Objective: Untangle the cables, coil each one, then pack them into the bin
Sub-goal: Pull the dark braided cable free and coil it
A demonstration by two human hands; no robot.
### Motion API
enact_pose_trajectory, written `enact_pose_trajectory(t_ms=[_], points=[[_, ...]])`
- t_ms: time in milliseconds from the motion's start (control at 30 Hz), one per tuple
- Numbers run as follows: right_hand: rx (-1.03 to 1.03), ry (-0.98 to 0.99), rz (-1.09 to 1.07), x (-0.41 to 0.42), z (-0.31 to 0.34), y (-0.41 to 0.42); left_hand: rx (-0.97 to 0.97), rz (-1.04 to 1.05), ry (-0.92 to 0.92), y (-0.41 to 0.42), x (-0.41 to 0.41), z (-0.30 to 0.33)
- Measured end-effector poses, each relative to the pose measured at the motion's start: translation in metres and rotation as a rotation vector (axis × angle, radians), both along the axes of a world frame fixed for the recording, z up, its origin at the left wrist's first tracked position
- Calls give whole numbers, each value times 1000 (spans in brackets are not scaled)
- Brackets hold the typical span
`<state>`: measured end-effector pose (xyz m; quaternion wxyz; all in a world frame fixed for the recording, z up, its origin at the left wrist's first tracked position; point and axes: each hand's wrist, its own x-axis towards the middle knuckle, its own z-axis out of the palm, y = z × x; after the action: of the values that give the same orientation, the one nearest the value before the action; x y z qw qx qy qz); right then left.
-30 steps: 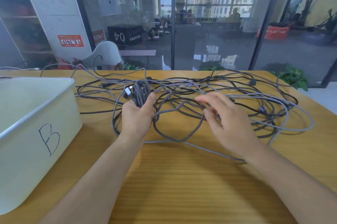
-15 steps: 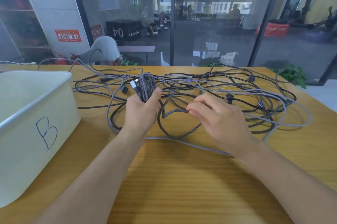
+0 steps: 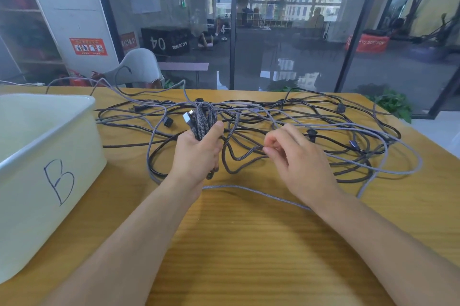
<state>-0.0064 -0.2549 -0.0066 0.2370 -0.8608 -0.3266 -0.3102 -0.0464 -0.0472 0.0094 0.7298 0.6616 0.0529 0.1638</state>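
Observation:
My left hand (image 3: 198, 153) grips a partly wound coil of dark braided cable (image 3: 204, 119), its silver plug sticking out at the upper left. The free length of that braided cable (image 3: 239, 156) runs from the coil in a low loop to my right hand (image 3: 296, 156), whose fingertips pinch it. Behind both hands a tangle of black and grey cables (image 3: 323, 126) is spread over the wooden table (image 3: 249, 243). A white bin marked "B" (image 3: 49, 173) stands at the left; what shows of its inside looks bare.
A grey cable (image 3: 261, 193) crosses the table just in front of my hands. A glass wall and a grey chair back (image 3: 139, 66) lie beyond the table's far edge. Green plants (image 3: 393, 104) sit at the far right corner.
My right hand went from spread fingers over the tangle to pinching the braided cable and drew nearer. The left hand kept its coil, and the loop between the hands shrank.

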Motion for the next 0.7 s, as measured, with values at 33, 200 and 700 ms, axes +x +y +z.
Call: enact_pose_trajectory(t_ms=[33,200,700], points=[[28,-3,27,-1,0,0,-12,-5,4,-1,-1,1],[9,50,151,4,-6,-2,-59,-9,12,-3,-1,3],[-78,734,512,-31,29,-5,40,85,-36,-1,4,-3]])
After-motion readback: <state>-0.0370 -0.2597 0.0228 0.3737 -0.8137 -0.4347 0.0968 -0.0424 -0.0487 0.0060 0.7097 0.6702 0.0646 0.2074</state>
